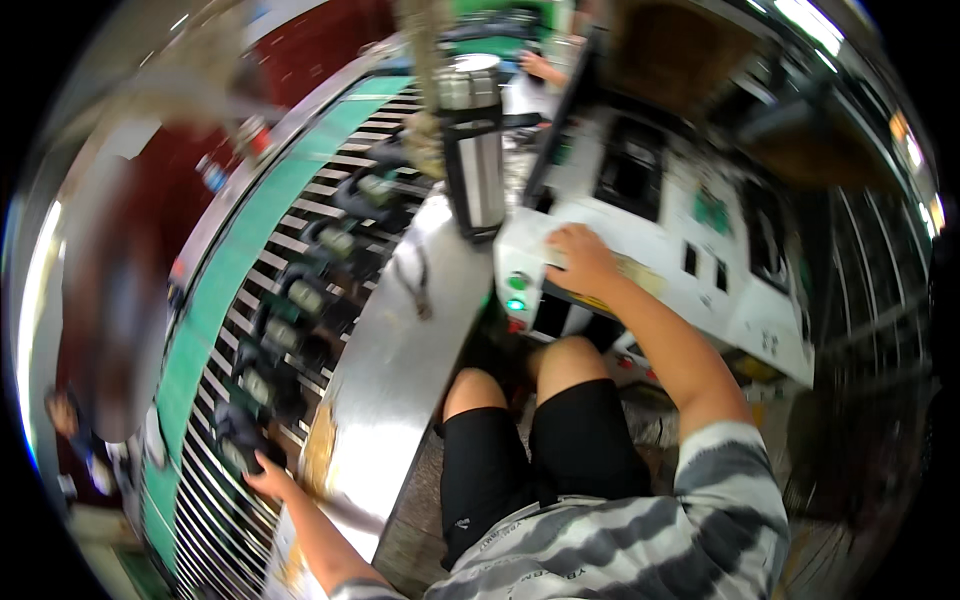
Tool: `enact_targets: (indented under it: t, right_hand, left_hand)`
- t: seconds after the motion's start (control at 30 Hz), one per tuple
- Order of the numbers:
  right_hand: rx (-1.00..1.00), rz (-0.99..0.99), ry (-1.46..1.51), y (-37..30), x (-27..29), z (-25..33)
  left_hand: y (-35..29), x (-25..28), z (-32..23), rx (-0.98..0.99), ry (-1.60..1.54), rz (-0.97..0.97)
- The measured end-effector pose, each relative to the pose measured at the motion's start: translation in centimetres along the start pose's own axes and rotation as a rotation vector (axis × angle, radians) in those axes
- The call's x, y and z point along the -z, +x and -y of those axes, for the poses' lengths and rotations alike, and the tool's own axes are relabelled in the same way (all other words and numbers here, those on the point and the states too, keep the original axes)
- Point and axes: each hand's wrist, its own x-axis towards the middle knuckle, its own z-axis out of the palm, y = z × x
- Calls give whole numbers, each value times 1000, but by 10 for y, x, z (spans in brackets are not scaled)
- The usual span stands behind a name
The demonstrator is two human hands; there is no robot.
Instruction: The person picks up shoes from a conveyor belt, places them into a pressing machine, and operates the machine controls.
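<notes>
Nearest lay a soft shirt in wavy grey and white bands and matte black cloth shorts, with bare knees beyond their hems. The left hand reached out to a dark, rounded, shoe-like piece with a paler grey patch, its fingers touching the piece's near end; blur made it impossible to tell whether they were clamped on it. That piece sat on a conveyor of slim, pale, parallel bars with dark gaps between them, at the near end of a curving row of similar dark pieces.

Along the conveyor's right side ran a smooth, shiny sheet-metal counter, a torn-looking tan patch at its edge. To the right, the right hand lay palm down, holding nothing, its fingers slightly apart on the white, flat-faced panel of a boxy machine. Just beside it were a round green button and a glowing green one.

At the counter's far end stood an upright cylindrical flask of brushed silver metal with black trim. A flat, smooth green strip bordered the bars' far side. Farther off, blurred, showed a co-worker's hand.
</notes>
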Motion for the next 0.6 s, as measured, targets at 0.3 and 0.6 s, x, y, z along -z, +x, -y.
enact_targets:
  t: [0.3,0.6]
  right_hand:
    - [83,-51,-124,-9,-3,-11]
    - [252,-85,-261,-14,-3,-8]
  left_hand:
    - [-167,25,-97,-346,240,324]
    - [-170,27,-101,-439,358,373]
